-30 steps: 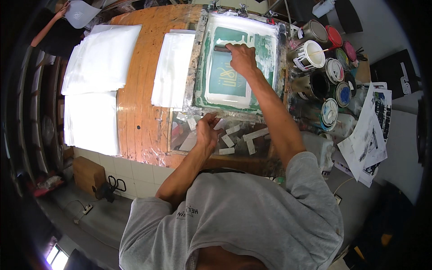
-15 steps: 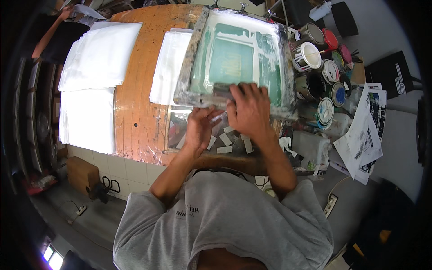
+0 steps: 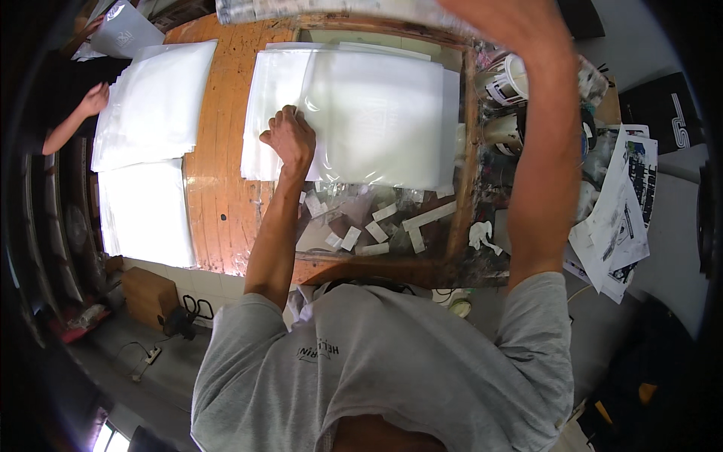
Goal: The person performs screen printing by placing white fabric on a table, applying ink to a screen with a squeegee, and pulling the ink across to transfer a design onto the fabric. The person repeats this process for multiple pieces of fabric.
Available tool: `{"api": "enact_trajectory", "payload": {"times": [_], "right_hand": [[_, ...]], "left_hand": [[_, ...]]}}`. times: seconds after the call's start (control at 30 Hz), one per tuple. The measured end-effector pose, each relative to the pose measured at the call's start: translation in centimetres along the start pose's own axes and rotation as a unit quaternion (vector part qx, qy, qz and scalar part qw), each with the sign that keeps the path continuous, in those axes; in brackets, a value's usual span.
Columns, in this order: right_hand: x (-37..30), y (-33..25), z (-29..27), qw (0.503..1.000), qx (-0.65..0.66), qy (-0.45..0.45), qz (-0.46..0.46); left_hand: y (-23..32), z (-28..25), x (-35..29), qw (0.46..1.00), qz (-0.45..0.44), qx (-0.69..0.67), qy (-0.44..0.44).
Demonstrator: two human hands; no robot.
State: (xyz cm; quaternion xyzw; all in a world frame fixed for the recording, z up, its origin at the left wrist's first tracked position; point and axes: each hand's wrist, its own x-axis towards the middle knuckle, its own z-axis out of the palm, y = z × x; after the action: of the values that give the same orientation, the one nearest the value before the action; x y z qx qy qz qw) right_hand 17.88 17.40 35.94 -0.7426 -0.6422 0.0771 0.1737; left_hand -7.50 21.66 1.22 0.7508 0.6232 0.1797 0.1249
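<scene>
My left hand (image 3: 290, 139) has its fingers curled and pinched at the left edge of a translucent plastic sheet (image 3: 384, 143), which lies over more sheets on the table. A faint printed mark shows near the sheet's middle. My right hand (image 3: 516, 26) is raised at the top edge of the view beside the lifted screen printing frame (image 3: 339, 9). Only the frame's near side shows. The right hand's fingers are blurred and cut off, so their grip is hidden.
Two stacks of plastic sheets (image 3: 147, 113) lie on the wooden table (image 3: 218, 181) at left. A co-worker's hand (image 3: 94, 99) is beside them. White strips (image 3: 376, 232) lie on the glass near me. Paint cans (image 3: 506, 83) and printed papers (image 3: 614, 218) stand at right.
The screen frame has swung up and away, uncovering the plastic sheets. My right hand rose with it. My left hand moved left and forward onto a sheet's edge. A co-worker's hand came in at left.
</scene>
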Motion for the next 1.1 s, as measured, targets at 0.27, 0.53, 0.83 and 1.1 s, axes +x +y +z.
{"api": "enact_trajectory", "payload": {"times": [0.27,0.53,0.83,1.1], "right_hand": [[2.5,-1.5,-2.8,0.998,-0.050,0.029,0.029],[3.2,0.5,-1.0,0.993,-0.061,0.097,-0.008],[-1.1,-1.7,-1.2,0.996,-0.033,0.088,-0.003],[0.8,-0.1,-1.3,0.996,-0.028,0.078,-0.023]], "left_hand": [[-12.7,-10.4,9.1,0.910,-0.114,0.255,0.305],[10.8,1.5,-10.8,0.943,0.172,-0.274,-0.078],[11.5,6.5,-13.3,0.946,0.155,-0.252,-0.135],[12.3,5.7,-14.4,0.962,0.211,-0.113,-0.130]]}}
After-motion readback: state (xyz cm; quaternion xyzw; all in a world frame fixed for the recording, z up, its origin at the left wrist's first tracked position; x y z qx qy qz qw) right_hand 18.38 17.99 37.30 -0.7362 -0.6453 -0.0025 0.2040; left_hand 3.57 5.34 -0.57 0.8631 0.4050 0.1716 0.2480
